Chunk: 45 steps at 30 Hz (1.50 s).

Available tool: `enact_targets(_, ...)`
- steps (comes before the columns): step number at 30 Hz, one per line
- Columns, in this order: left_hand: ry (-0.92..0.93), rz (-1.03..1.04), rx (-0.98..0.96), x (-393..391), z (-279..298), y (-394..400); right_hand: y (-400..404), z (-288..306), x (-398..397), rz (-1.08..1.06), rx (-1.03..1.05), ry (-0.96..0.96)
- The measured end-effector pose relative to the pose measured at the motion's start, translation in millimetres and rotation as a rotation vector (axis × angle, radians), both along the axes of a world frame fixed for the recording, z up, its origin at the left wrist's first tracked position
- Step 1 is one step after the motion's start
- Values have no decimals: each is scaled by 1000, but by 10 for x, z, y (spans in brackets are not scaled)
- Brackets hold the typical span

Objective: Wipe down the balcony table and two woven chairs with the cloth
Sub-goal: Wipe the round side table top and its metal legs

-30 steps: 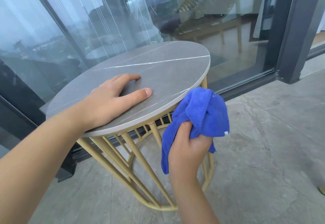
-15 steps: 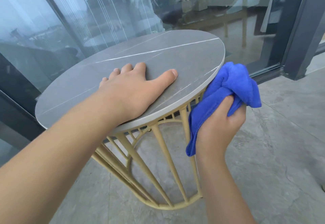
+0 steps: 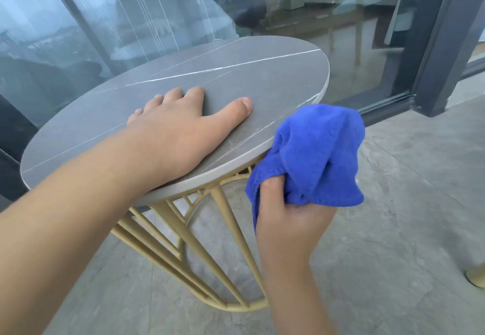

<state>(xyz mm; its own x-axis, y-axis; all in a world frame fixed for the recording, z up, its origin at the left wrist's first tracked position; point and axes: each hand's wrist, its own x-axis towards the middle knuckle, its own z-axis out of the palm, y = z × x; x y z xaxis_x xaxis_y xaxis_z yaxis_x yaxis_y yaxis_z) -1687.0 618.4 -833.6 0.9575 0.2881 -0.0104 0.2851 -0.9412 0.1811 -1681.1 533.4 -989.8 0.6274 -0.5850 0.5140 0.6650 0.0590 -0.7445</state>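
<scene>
On the table (image 3: 262,72) left hand (image 3: 183,129) spread flat; right hand (image 3: 291,219) clutching cloth (image 3: 315,150)

We stand on a home balcony: grey stone-look floor tiles (image 3: 393,229) at lower right, dark-framed sliding glass doors (image 3: 354,45) across the top, a round marble-topped bench (image 3: 262,72) at centre.

The left hand (image 3: 181,129) lies flat on the round grey bench (image 3: 262,72), fingers (image 3: 195,95) spread. At the bench's near right edge, the right hand (image 3: 291,219) grips a bunched blue cloth (image 3: 315,150) touching the rim, above the gold frame (image 3: 199,250).
</scene>
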Motion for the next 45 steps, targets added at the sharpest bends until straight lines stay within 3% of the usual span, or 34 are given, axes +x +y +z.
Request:
enact_targets(8,-1,-9,-7,-32,18,-13,102,-867,-64,47,-21,232)
enact_targets(19,2,-15,2,-39,19,-15,20,-1755,-207,2,-304,349)
enact_targets(27,10,-15,6,-55,32,-28,-166,-2659,-303,116,-570,607)
enact_targets(31,15,-15,11,-38,41,-11,-260,-2858,-391,232,-545,735)
enact_targets(37,-75,-93,3,5,47,-32,-493,-2353,-338,231,-94,796)
enact_targets(45,-232,-274,-227,141,195,-249,-716,-223,161,147,86,343)
